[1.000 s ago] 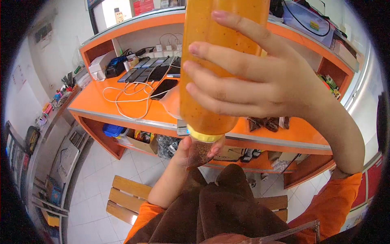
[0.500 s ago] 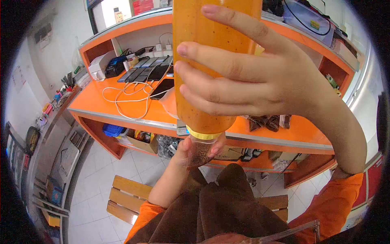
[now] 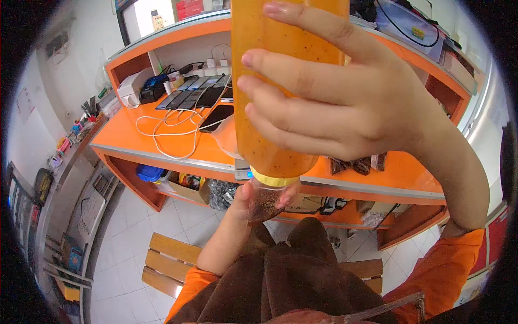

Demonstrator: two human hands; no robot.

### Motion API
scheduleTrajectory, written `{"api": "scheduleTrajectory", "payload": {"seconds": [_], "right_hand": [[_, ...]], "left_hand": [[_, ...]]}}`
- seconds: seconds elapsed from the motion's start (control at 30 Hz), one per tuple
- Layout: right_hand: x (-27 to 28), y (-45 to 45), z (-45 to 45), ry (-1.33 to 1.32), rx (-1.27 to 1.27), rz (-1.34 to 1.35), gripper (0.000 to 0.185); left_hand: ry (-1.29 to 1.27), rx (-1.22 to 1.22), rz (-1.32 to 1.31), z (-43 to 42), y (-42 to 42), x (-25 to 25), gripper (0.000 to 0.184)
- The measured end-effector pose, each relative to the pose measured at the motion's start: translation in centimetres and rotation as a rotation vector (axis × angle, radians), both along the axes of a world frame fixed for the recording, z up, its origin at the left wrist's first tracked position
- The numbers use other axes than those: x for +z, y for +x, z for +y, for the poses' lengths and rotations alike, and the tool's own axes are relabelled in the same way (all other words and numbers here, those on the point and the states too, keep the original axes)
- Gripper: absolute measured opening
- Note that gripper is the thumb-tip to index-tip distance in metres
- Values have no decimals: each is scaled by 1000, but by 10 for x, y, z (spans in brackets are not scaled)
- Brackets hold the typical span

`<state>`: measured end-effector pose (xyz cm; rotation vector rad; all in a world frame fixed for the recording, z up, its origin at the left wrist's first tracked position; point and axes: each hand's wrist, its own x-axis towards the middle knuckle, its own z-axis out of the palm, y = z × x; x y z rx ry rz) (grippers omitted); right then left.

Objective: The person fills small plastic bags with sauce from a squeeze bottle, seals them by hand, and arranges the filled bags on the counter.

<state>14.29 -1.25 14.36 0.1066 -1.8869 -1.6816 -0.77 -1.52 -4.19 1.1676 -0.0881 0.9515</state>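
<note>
A large bottle of orange liquid with dark specks (image 3: pixel 294 43) is held upside down, its yellow neck ring (image 3: pixel 274 180) pointing downward. My right hand (image 3: pixel 329 92) wraps round its side with fingers slightly spread. Below the neck, my left hand (image 3: pixel 244 204) grips a small clear container (image 3: pixel 264 202) with brown specks in it. The container meets the yellow ring; whether liquid passes between them cannot be made out. Behind the bottle, a small scale (image 3: pixel 243 170) with a lit blue display sits at the counter's front edge, a pinkish translucent object (image 3: pixel 226 137) on it.
An orange counter (image 3: pixel 121 129) spans the view, with several phones (image 3: pixel 186 94), white cables (image 3: pixel 156 137) and dark packets (image 3: pixel 350 164). Below are shelves with a cardboard box (image 3: pixel 191 191). A slatted wooden bench (image 3: pixel 172 251) stands under me.
The bottle and my right hand first shifted left, then slightly back right. The right fingers have moved a little on the bottle. My left hand has stayed nearly still.
</note>
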Motion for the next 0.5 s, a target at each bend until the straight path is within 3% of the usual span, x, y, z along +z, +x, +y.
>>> {"api": "scheduleTrajectory", "payload": {"seconds": [0.5], "right_hand": [[-7,-1,-3,15,-12,1,16]], "left_hand": [[32,-25,-8,0,-4,-4,94]]}}
